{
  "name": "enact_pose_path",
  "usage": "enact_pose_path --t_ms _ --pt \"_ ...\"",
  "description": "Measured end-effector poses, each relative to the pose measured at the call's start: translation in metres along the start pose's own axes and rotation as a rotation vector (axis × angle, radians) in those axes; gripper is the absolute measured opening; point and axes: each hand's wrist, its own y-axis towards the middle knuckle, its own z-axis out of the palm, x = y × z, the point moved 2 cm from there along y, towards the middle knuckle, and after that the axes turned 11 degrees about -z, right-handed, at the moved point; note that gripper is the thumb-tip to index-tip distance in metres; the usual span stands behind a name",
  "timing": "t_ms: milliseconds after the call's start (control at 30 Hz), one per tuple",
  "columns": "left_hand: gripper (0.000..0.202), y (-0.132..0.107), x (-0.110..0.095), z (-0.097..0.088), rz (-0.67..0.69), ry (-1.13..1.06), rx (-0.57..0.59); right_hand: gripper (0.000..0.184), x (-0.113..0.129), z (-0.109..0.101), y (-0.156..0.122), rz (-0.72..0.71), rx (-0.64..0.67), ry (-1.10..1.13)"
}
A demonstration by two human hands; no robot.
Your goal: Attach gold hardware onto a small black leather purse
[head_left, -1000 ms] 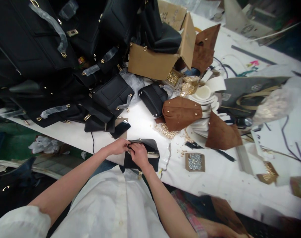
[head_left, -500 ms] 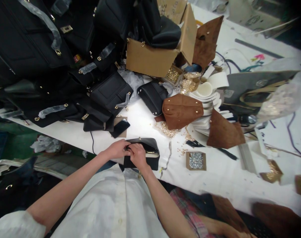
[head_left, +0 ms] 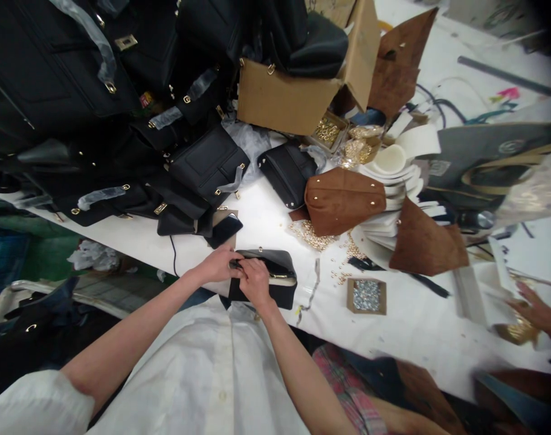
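A small black bag (head_left: pixel 282 296) lies in front of me at the table's near edge, its flap up and a pale lining and metal strip showing at the mouth. My left hand (head_left: pixel 220 264) is closed on the left end of the bag's opening. Close against it, my right hand (head_left: pixel 256 281) has its fingers curled over the same end. The pinched spot is mostly hidden, with only a dark bit visible between the fingers. Just behind the left hand is a black phone (head_left: pixel 225 229).
Black bags (head_left: pixel 207 166) are heaped at the left, beside a cardboard box (head_left: pixel 287 99). Brown suede pieces (head_left: pixel 345 202), loose gold studs (head_left: pixel 318 237) and a small box of silver hardware (head_left: pixel 367 296) lie to the right. Another person's hand (head_left: pixel 536 311) reaches in at far right.
The view has shifted slightly, so the table contents appear further right. A co-worker's hand has come in over the gold pieces at far right. My hands keep nearly the same hold.
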Motion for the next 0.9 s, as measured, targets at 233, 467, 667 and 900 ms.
enact_pose_path --t_ms 233,467,667,900 --pt "0.037 -0.001 -0.001 0.006 0.058 -0.067 0.012 0.027 -0.001 0.003 -0.002 -0.012 0.007 -0.014" --pt "0.017 0.001 -0.016 0.002 0.025 0.094 0.036 0.028 0.005 -0.011 -0.007 -0.031 0.010 -0.026" --pt "0.026 -0.011 -0.026 0.007 -0.009 0.185 -0.002 0.027 -0.002 -0.026 -0.008 -0.040 0.097 0.003" --pt "0.041 -0.020 -0.020 0.007 0.019 0.074 0.019 0.024 -0.002 -0.032 -0.003 -0.135 0.123 -0.034"
